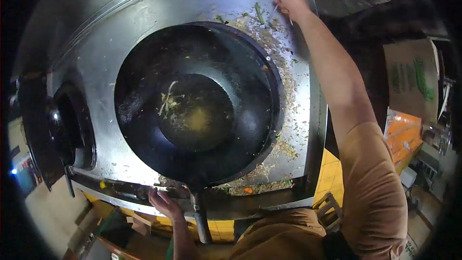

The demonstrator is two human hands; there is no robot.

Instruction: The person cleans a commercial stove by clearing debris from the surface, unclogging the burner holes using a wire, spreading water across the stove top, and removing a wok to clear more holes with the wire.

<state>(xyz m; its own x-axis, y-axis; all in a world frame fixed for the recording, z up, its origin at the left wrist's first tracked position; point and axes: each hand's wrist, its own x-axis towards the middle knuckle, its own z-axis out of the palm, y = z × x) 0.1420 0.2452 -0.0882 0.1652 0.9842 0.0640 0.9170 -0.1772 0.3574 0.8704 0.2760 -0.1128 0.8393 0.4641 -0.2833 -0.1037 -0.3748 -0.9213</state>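
A large black wok (139,67) sits on the steel stove top (103,115), its handle (199,216) pointing toward me. Yellowish liquid and pale food scraps (168,101) lie in its bottom. My right hand (290,1) reaches to the far right corner of the stove, fingers closed on something thin that I cannot make out. Just left of it lies a green vegetable piece (259,13) among scattered food bits (288,86). At the stove's front edge, left of the wok handle, my left hand (165,204) has its fingers apart, holding nothing visible.
Another dark wok (57,120) stands tilted at the left. A front trough (260,188) holds food debris, with an orange scrap (248,190) in it. Cardboard boxes (411,77) and an orange box (402,132) are at the right. Yellow tiles (329,173) cover the floor.
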